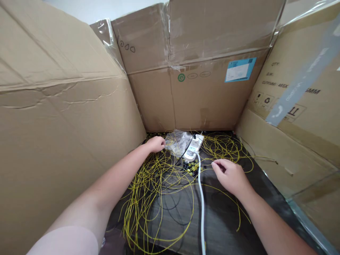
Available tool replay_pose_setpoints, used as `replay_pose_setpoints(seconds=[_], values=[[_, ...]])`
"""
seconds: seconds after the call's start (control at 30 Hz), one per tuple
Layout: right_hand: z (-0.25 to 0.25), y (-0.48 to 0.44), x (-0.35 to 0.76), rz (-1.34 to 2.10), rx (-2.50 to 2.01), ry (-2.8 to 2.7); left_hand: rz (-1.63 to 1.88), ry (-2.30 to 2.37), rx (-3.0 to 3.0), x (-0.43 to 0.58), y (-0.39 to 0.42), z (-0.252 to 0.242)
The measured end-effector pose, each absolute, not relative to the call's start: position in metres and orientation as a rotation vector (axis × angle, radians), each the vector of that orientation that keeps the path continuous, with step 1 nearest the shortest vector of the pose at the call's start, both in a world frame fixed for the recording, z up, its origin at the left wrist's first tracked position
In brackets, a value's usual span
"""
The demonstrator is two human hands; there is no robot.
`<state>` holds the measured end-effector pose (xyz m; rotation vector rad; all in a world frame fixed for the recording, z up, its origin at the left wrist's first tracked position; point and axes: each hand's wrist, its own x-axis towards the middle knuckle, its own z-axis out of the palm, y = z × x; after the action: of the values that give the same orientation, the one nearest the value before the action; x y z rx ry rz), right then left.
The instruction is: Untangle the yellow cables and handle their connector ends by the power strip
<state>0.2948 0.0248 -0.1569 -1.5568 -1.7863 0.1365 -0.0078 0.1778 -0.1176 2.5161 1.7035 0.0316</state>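
Two bare hands work over a dark desk (218, 228) walled in by cardboard on the left, far and right sides. The left hand (156, 144) is at the far left, beside a crumpled clear plastic bag (178, 141) and above a big loose tangle of yellow wires (148, 177) that spreads toward the near edge. Its fingers are curled in; whether its grip pinches a wire, I cannot tell. The right hand (230, 174) hovers on the right, near a second heap of yellow wires (225, 150) lying at the far right. Its thumb and forefinger curve toward each other with the tips close together, but I cannot tell whether that grip has anything between them.

Between the hands, a white power strip (195, 147) lies at a slant just right of the bag, with a black plug in its far end. A thick white cord (202, 205) runs along the desk to the near edge. Just on the near side of the strip sits a cluster of small yellow and black pieces (191, 169). A blue-bordered label (240, 70) is on the far cardboard wall (202, 102), toward the right.
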Motion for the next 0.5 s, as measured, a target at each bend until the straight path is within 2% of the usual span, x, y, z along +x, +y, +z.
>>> replay_pose_setpoints(seconds=[0.33, 0.5], values=[[-0.157, 0.025, 0.295, 0.139, -1.573, -1.793, 0.196, 1.829, 2.420, -0.015, 0.178, -0.129], [-0.157, 0.025, 0.295, 0.151, -1.570, -1.797, 0.170, 1.870, 2.368, -0.017, 0.176, -0.136]])
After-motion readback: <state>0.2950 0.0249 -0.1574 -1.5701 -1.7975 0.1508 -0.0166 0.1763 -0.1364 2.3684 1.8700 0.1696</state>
